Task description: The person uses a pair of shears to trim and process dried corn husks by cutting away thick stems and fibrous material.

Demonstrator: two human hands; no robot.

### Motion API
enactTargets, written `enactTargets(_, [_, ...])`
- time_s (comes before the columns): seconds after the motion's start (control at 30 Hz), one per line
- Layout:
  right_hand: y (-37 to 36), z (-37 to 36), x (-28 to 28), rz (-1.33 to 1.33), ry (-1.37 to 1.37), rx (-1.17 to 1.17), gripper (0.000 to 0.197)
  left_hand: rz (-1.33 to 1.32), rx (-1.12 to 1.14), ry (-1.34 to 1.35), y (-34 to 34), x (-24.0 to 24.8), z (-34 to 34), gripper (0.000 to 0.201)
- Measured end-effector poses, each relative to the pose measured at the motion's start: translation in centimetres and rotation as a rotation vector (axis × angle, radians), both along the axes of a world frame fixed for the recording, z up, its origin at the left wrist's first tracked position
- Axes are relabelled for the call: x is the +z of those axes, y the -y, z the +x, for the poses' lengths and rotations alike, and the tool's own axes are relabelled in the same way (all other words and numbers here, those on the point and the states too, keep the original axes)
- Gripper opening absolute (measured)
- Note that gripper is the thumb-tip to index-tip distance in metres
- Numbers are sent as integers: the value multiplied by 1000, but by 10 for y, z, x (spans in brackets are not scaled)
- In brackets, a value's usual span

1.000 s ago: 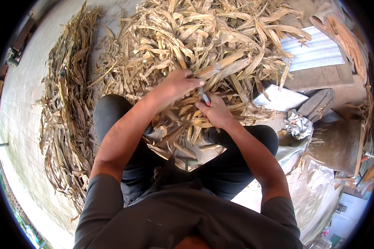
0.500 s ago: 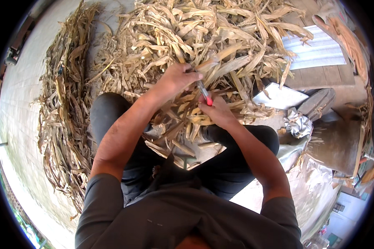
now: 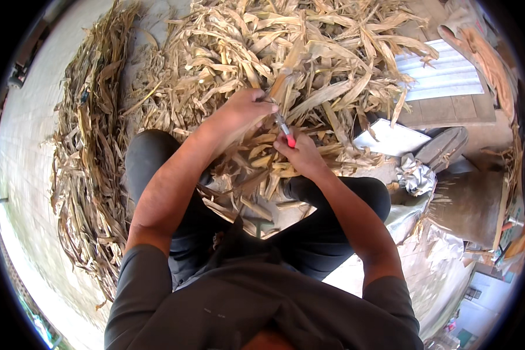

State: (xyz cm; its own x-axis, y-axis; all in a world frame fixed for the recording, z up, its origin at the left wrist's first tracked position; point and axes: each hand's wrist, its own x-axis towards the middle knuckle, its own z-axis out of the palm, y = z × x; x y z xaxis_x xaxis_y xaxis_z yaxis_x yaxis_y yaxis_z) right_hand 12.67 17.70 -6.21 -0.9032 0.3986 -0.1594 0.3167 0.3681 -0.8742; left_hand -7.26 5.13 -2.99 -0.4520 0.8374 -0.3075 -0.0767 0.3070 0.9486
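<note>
My left hand [image 3: 244, 109] is closed on the lower end of a dry corn husk [image 3: 284, 79], which points up and away over the heap. My right hand [image 3: 302, 154] grips a small red-handled metal tool [image 3: 283, 126]. Its silvery end reaches up to the fingertips of my left hand; whether it is a blade I cannot make out. Beneath and beyond both hands spreads a large loose heap of dry corn husks [image 3: 227, 41]. More husk pieces lie between my knees.
A long row of dry husks [image 3: 90, 163] runs down the left on the paved floor [image 3: 29, 134]. At right lie a corrugated white sheet [image 3: 440, 67], a white board [image 3: 388, 137], a dark wooden piece [image 3: 446, 147], crumpled silvery wrapping [image 3: 416, 175] and a brown panel [image 3: 469, 204].
The husk in my left hand has swung from pointing rightward to standing more upright. Both hands have shifted slightly left, with the red-handled tool still in the right.
</note>
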Motion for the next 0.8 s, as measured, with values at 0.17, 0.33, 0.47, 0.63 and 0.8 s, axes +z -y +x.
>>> enactTargets(0.17, [-1, -1, -5, -141, -59, -15, 30, 29, -100, 95, 1, -10, -9, 34])
enactTargets(0.33, [-2, 0, 7, -20, -81, -4, 31, -3, -137, 183, 4, 3, -3, 37])
enactTargets(0.47, [-4, -2, 10, 75, -114, -10, 28, -13, -78, 320, 7, 13, -1, 44])
enactTargets(0.63, [1, -3, 21, 119, -152, -7, 26, 5, -42, 386, 13, 23, -8, 48])
enactTargets(0.8, [-3, -1, 12, -63, -146, -58, 21, 77, 111, 420, 15, 28, -8, 47])
